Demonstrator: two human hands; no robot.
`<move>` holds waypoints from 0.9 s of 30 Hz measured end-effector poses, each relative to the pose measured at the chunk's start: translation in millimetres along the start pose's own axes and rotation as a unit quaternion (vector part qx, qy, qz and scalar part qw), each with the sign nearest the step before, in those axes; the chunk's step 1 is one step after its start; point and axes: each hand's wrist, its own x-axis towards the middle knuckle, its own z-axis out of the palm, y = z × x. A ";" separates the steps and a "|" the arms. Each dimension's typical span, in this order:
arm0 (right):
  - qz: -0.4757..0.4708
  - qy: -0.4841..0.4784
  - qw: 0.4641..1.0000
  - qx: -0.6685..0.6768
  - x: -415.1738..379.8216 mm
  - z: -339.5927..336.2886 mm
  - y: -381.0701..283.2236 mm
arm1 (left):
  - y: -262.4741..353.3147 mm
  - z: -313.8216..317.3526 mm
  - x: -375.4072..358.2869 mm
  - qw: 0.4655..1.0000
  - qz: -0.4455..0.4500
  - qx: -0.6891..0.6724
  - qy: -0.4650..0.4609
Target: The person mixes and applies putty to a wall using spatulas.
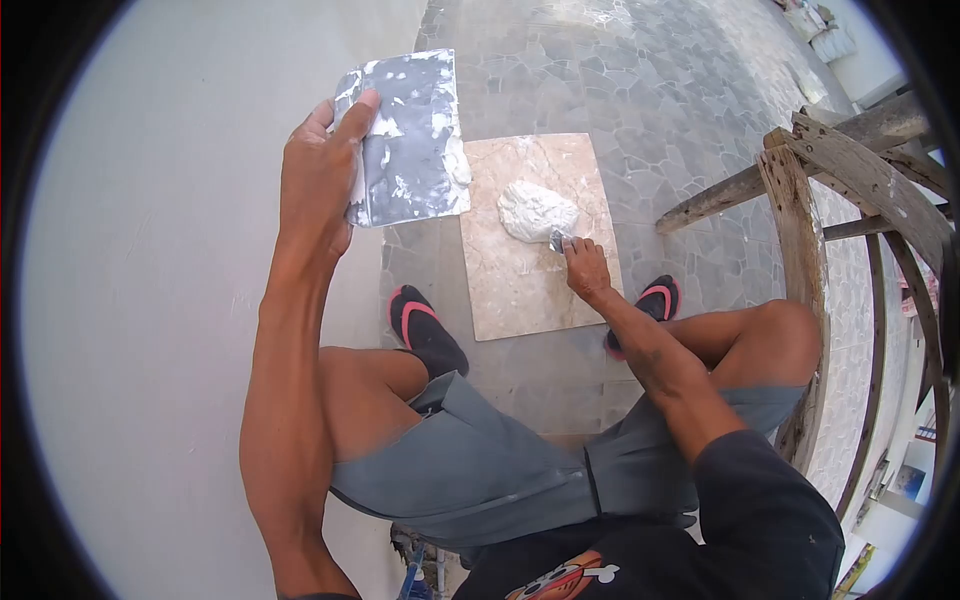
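Observation:
My left hand (325,165) is closed around the edge of a wide, flat metal plastering blade (415,140), raised close to the wall. White paste is smeared over its face, and a thicker lump clings to its right edge. My right hand (585,265) grips a small putty knife (558,239), its blade touching the near right edge of a mound of white plaster paste (535,208). That mound sits on a beige marbled tile (510,295) lying on the floor between my feet. The knife's handle is hidden by my fingers.
A smooth pale wall (150,280) rises along my left side. To my right stands a wooden trestle (795,215) with beams reaching over the stone-patterned floor (560,80). Below me at the bottom is a partly hidden blue object (413,580).

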 end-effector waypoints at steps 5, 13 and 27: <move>-0.022 0.079 0.993 -0.082 1.0 45.1 -9.2 | -3.2 -1.6 5.8 0.999 0.009 0.049 -0.014; -0.033 -0.031 0.995 -0.083 3.7 31.5 -7.9 | -11.4 -4.0 16.8 0.997 0.024 0.076 -0.017; -0.030 0.033 0.995 -0.084 17.2 42.1 -26.2 | -14.3 -7.1 20.8 0.996 0.006 0.086 -0.032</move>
